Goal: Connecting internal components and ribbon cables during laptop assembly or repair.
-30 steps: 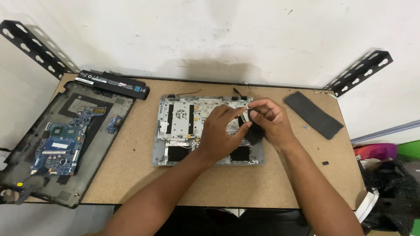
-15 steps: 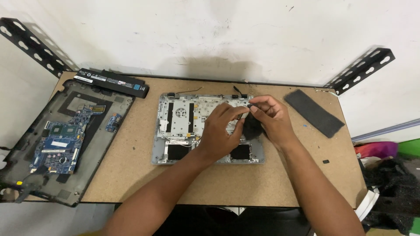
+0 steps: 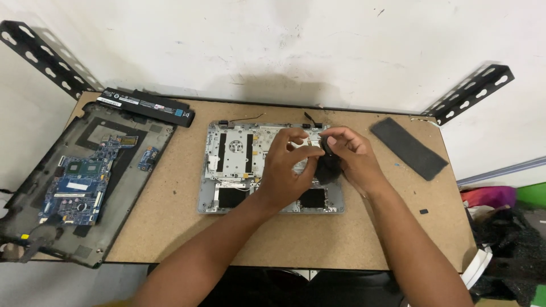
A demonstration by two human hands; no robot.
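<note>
I look down at a small brown table. In the middle lies a silver laptop shell, open side up, with black strips and bare metal showing.

My two hands meet over the shell's right part, at about two o'clock from its middle. My right hand holds a small black part — round at the top, with a dark soft-looking bit hanging under it. The fingers are curled close around it. My left hand sits just beside it, at nine o'clock from the part, with finger and thumb pinched narrow at its edge. I cannot tell if they grip a wire or only touch the part.

I think the black part is light and a little fragile. Its round body looks stiff, the hanging bit floppy. The stiff rim looks like the best place to hold, not the loose bit.

At nine o'clock on the table lies a black laptop base with a blue circuit board in it. A long black battery lies at ten o'clock — and a flat dark gray strip at three o'clock.
</note>
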